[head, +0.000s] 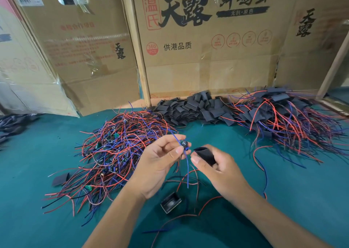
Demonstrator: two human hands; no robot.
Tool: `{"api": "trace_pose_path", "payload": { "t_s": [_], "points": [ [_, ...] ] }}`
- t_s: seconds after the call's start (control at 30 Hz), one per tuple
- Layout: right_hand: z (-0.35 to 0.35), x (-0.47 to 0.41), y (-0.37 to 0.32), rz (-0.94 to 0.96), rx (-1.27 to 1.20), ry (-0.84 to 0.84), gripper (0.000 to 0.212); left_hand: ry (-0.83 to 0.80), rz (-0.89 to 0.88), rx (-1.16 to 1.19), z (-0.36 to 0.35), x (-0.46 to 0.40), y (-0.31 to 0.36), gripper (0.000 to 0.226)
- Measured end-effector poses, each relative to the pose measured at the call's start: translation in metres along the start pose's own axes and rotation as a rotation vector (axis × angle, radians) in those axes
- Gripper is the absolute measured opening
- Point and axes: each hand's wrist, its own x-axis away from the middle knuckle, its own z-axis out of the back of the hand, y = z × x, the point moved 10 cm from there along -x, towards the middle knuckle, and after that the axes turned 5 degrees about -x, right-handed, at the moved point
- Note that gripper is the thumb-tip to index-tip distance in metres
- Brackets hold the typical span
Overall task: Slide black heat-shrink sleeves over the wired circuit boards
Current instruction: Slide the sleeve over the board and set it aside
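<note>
My left hand (160, 159) pinches a small wired circuit board (183, 144) between thumb and fingertips; its blue, red and black wires hang down. My right hand (217, 166) grips a black heat-shrink sleeve (204, 154), its open mouth facing the board a short gap away. A pile of bare wired boards (117, 153) lies to the left. Empty black sleeves (190, 110) are heaped at the back. Sleeved boards with wires (283, 113) are piled at the right.
A green cloth (283, 200) covers the table. A small black open box (171, 202) lies under my wrists among loose wires. One stray sleeve (60, 178) lies at the left. Cardboard boxes (207, 40) wall off the back.
</note>
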Motion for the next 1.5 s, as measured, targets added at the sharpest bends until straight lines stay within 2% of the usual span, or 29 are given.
{"api": "trace_pose_path", "payload": {
  "t_s": [0.17, 0.3, 0.43, 0.6, 0.67, 0.73, 0.9, 1.1, 1.23, 1.3, 1.4, 1.5],
  "points": [
    [0.000, 0.001, -0.001, 0.002, -0.052, 0.018, 0.020, 0.027, -0.020, -0.062, -0.005, -0.002, -0.008, 0.020],
    [0.001, 0.001, 0.002, -0.005, 0.008, 0.022, 0.026, 0.077, -0.021, -0.140, 0.002, -0.002, -0.010, 0.028],
    [0.024, -0.004, 0.002, -0.029, 0.038, 0.143, 0.012, 0.134, -0.039, -0.020, 0.013, -0.004, -0.004, 0.039],
    [0.036, -0.006, 0.014, -0.111, 0.433, 0.114, 0.032, 0.109, -0.013, 0.157, 0.009, -0.003, -0.001, 0.044],
    [0.035, -0.007, 0.011, -0.112, 0.348, 0.120, 0.033, 0.078, -0.003, 0.176, 0.005, -0.003, -0.003, 0.043],
    [0.028, -0.007, 0.007, -0.112, 0.128, 0.084, 0.035, 0.030, 0.019, 0.191, 0.000, -0.002, -0.007, 0.043],
    [0.008, -0.004, -0.007, -0.035, -0.153, 0.005, 0.015, -0.052, 0.025, 0.106, -0.012, 0.000, -0.012, 0.050],
    [0.008, -0.002, -0.002, -0.032, -0.164, 0.056, 0.007, -0.084, 0.041, -0.154, -0.020, 0.002, -0.015, 0.045],
    [0.014, -0.001, 0.014, -0.167, -0.204, 0.100, 0.015, -0.082, 0.085, -0.434, -0.011, 0.004, -0.011, 0.038],
    [0.016, -0.002, 0.012, -0.149, -0.102, 0.067, 0.022, -0.006, 0.074, -0.661, 0.008, 0.003, 0.001, 0.029],
    [0.006, -0.001, 0.005, -0.077, 0.133, -0.076, 0.030, 0.214, 0.086, -1.026, 0.058, 0.004, 0.029, 0.013],
    [-0.001, 0.001, 0.007, -0.062, 0.321, -0.154, 0.034, 0.293, 0.122, -1.333, 0.104, 0.010, 0.057, 0.007]
  ]
}}
